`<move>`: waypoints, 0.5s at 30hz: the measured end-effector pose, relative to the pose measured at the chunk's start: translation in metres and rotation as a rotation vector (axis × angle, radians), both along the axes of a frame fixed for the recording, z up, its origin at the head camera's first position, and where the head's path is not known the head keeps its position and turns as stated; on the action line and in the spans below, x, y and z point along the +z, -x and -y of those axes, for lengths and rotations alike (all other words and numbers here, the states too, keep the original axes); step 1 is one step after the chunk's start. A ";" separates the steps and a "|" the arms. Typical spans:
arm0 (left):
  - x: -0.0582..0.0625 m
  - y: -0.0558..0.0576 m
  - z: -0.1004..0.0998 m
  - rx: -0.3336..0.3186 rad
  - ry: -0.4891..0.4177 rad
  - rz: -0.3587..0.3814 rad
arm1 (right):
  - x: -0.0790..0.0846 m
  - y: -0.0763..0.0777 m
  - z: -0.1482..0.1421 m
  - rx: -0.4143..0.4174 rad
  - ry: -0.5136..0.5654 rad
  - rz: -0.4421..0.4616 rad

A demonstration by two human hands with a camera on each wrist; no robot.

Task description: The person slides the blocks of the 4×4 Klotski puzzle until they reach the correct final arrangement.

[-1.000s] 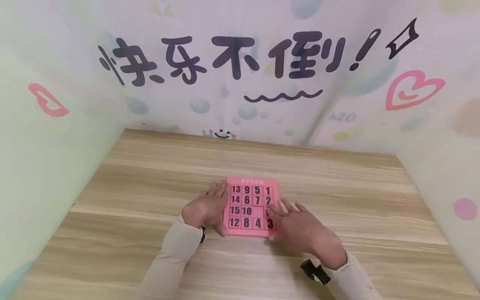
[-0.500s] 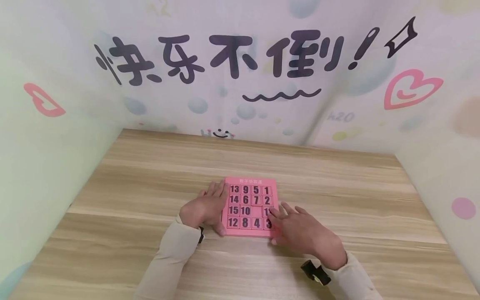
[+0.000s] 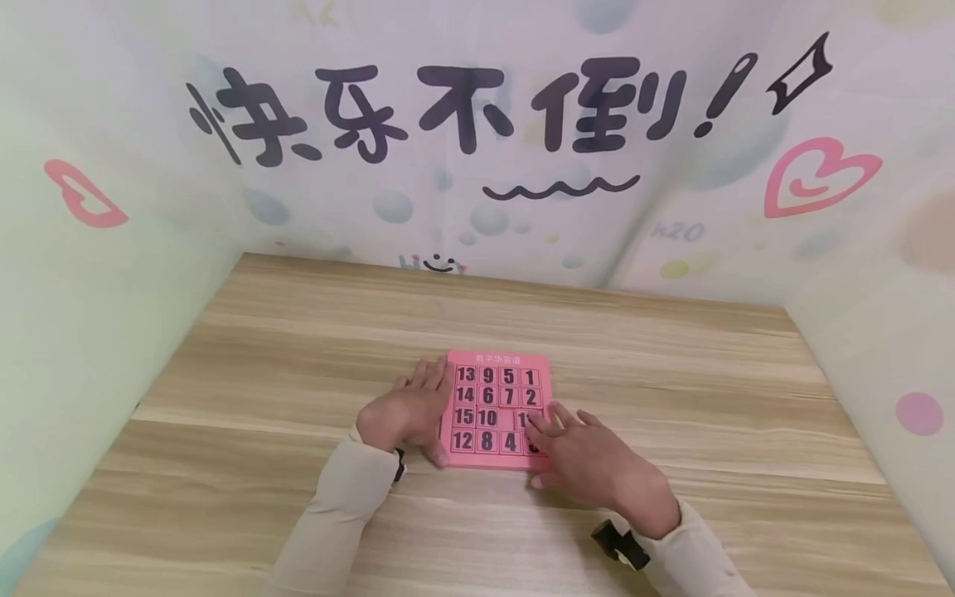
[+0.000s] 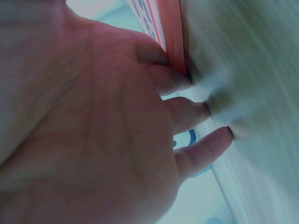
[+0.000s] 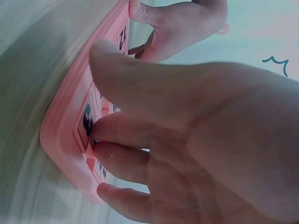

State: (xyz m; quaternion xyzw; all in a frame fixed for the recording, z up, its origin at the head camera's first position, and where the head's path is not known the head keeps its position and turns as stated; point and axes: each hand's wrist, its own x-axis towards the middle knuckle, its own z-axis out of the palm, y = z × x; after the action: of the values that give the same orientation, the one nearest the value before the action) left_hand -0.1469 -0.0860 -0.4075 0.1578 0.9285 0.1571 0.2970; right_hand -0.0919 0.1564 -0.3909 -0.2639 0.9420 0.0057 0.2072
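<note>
A pink sliding number puzzle [image 3: 492, 463] lies flat on the table, its numbered tiles in rows. My left hand [image 3: 406, 414] rests along its left edge, fingers straight and thumb at the near left corner. In the left wrist view some fingertips [image 4: 226, 133] touch the tabletop beside the puzzle's side wall. My right hand [image 3: 597, 464] reaches over the right edge, fingertips pressing a tile [image 3: 521, 420] in the third row, its number partly covered. That tile stands between the right column and a gap [image 3: 506, 418] beside the 10 tile [image 3: 487, 417]. The right thumb [image 5: 105, 60] is by the near rim.
The wood-grain table [image 3: 313, 332] extends around the puzzle on all sides. Behind it hangs a white printed backdrop [image 3: 448, 224] with large black characters, and pale side walls flank the table. A black strap [image 3: 621, 543] sits at the right wrist.
The third-row tile under my right fingers has slid left from the right column partway into the gap. My right hand has shifted slightly left with it; the left hand keeps its place.
</note>
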 end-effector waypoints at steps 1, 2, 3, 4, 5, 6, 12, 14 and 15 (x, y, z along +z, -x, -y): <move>0.000 0.000 0.000 0.000 0.000 -0.001 | 0.000 0.000 0.000 0.002 0.004 -0.002; 0.000 0.000 0.000 0.000 -0.001 -0.002 | 0.000 0.000 0.001 0.004 0.011 -0.004; 0.000 0.000 0.000 -0.002 0.000 -0.003 | 0.000 0.000 0.001 0.007 0.018 -0.005; -0.001 0.000 0.000 -0.004 0.001 -0.004 | 0.000 -0.001 0.001 0.010 0.023 -0.006; -0.001 0.001 0.000 -0.005 0.002 -0.005 | 0.000 -0.001 0.001 0.013 0.028 -0.006; -0.001 0.001 0.000 -0.007 0.004 -0.005 | 0.000 -0.001 0.002 0.014 0.030 -0.006; -0.001 0.001 0.001 -0.008 0.012 -0.001 | -0.002 -0.001 0.005 0.019 0.044 -0.015; -0.002 0.002 0.001 -0.008 0.012 -0.002 | -0.003 -0.001 0.006 0.024 0.051 -0.020; -0.002 0.002 0.000 -0.009 0.012 -0.001 | -0.004 -0.001 0.007 0.025 0.055 -0.020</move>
State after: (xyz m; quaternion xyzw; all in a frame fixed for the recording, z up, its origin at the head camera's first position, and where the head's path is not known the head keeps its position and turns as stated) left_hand -0.1485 -0.0864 -0.4091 0.1602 0.9290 0.1500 0.2981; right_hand -0.0907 0.1498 -0.3953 -0.2810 0.9406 -0.0151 0.1902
